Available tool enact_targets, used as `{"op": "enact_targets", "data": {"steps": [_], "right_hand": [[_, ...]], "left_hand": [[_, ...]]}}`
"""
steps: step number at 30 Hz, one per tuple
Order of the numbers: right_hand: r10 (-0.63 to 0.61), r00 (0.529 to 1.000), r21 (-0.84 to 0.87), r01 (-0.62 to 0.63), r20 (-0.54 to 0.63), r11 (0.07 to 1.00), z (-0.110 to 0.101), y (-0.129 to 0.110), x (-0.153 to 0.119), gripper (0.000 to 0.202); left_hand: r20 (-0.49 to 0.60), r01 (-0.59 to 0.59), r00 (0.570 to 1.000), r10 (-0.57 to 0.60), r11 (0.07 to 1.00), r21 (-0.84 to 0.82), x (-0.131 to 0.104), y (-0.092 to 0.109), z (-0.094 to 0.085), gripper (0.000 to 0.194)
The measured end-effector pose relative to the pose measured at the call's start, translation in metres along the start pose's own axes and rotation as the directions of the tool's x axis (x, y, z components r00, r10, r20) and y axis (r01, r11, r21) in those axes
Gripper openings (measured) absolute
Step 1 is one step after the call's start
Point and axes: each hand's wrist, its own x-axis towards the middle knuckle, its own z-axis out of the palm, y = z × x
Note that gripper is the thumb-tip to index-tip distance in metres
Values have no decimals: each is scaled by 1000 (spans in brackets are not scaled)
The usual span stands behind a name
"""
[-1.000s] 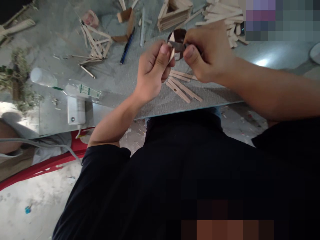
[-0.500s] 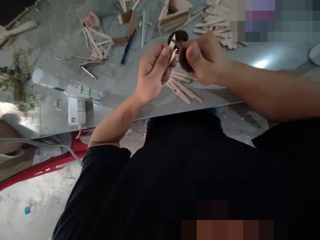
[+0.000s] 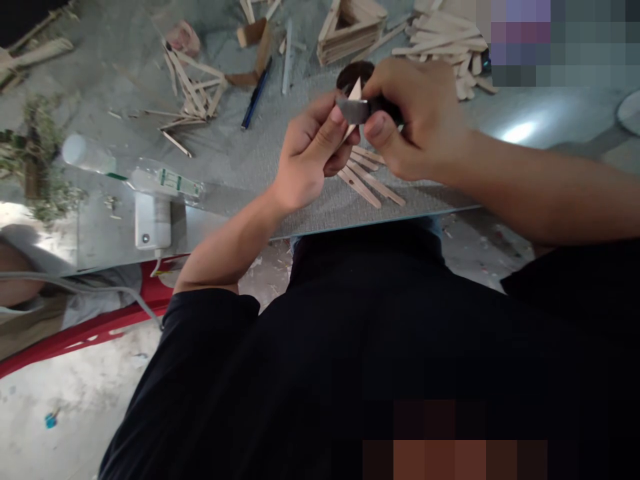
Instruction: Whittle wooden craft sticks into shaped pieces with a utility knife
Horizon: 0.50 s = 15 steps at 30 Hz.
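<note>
Far left, no real change: white box (image 3: 152,224), plastic bottle (image 3: 176,184), loose stick frame (image 3: 194,100) and pen (image 3: 257,95) all sit where they did a moment ago. Left hand (image 3: 311,148) has edged slightly right and stays clenched round a wooden stick (image 3: 356,89), thumb on top, pointed end sticking out past the fingertips; stick has shifted right along with it. Knife (image 3: 351,110): half a second ago a thin blur up by the stick's tip, now lower and showing its broad flat side, lying over the stick and reaching the left thumb. Right hand (image 3: 421,119) has come down a bit, same grasp on the dark handle. What that means: blade and wood now overlap close in at the left fingers, so looks like knife work on the stick, mid-stroke or between strokes. Can't tell whether the edge is biting.

Stick relative to grip, left to right: lower part inside the left fist, hidden; pointed end above the blade, another pale bit below it. Same stick or a second one, can't tell. Right fingers hold the knife only, just right of the stick, not seen touching wood. Behind the tip, a dark round thing (image 3: 352,73). Below the hands, several flat sticks (image 3: 377,183) fanned on the table (image 3: 240,203). Beyond the right hand, stick pile (image 3: 441,41), apart from both grips.
</note>
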Motion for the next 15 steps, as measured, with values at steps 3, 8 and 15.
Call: {"op": "enact_targets", "data": {"steps": [3, 8, 15], "right_hand": [[41, 998, -34, -39, 37, 999, -2, 0, -1, 58], [-18, 1000, -37, 18, 5, 999, 1, 1, 0, 62], [-49, 998, -38, 50, 34, 998, 0, 1, 0, 63]], "left_hand": [[58, -3, 998, 3, 1000, -2, -2, 4, 0, 49], [-25, 6, 1000, -6, 1000, 25, -4, 6, -2, 52], [21, -47, 999, 47, 998, 37, -4, 2, -7, 46]]}}
